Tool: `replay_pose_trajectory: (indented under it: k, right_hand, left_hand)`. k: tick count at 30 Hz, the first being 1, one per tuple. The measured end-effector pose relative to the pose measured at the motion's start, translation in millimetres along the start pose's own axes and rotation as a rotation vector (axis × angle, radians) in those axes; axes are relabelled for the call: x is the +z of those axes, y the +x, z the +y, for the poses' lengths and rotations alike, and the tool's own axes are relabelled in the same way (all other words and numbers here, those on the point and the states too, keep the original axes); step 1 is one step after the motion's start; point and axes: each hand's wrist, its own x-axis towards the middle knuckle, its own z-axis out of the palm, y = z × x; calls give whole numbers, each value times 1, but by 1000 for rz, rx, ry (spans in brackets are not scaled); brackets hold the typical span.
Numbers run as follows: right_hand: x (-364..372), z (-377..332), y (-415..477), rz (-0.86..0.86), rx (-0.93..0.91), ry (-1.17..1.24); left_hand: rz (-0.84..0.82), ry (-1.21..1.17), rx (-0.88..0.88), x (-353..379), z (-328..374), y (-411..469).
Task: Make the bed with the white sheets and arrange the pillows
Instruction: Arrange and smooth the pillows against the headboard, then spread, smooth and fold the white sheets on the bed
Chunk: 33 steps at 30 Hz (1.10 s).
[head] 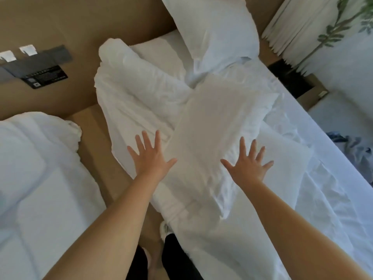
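From my head camera I look down at my bed. My left hand [150,156] is open wide, with all its fingers straight and spread. My right hand [249,164] is open wide the same way. Neither hand holds anything.

Between my hands lies a white pillow [218,126], right in the middle of the picture. It looks a bit blurry. My left hand is at 8 o'clock from it and my right hand is at 5 o'clock. My left thumb points at its edge, but I cannot tell if either hand touches it.

A second pillow [214,31] is at 12 o'clock, leaning up against the brown headboard [60,27]. A third pillow [282,158] lies flat at 4 o'clock from the middle one, partly under it.

The white sheets [137,93] are bunched in a messy heap at 10 o'clock from the middle pillow, and they hang over the side of the bed. The flat bottom sheet [323,199] is at 4 o'clock and has wrinkles.

Another white bed [30,168] is at 8 o'clock, with a strip of brown floor [94,138] between the two beds. A black label [46,76] sticks on the wall at 10 o'clock. A pale curtain [292,27] hangs at 1 o'clock and green leaves [343,23] are at 2 o'clock. Some blue cloth [353,146] lies at 3 o'clock.
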Motion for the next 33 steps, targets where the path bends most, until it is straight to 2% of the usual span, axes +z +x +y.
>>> replay_pose_trajectory:
  k: [4, 8, 15, 20, 26, 33]
  right_hand:
    - [7, -52, -13, -43, -168, -68]
    - [13, -139, -28, -32, -393, -137]
    - [21, -355, -94, 29, -804, -286]
    - [44, -509, -167, -13, -1032, -308]
    - [78, -625, -218, -60, -1200, -418]
    - [115, -738, -189, -158, -1244, -632]
  left_hand:
    - [-8, -3, -90, 8, -52, -22]
    - [41, -84, -259, 7, -133, -42]
    - [89, -175, -633, 1, -318, -104]
    - [75, -208, -854, 11, -447, -152]
    - [8, -298, -997, 40, -527, -165]
    - [-81, -327, -1008, 60, -573, -115]
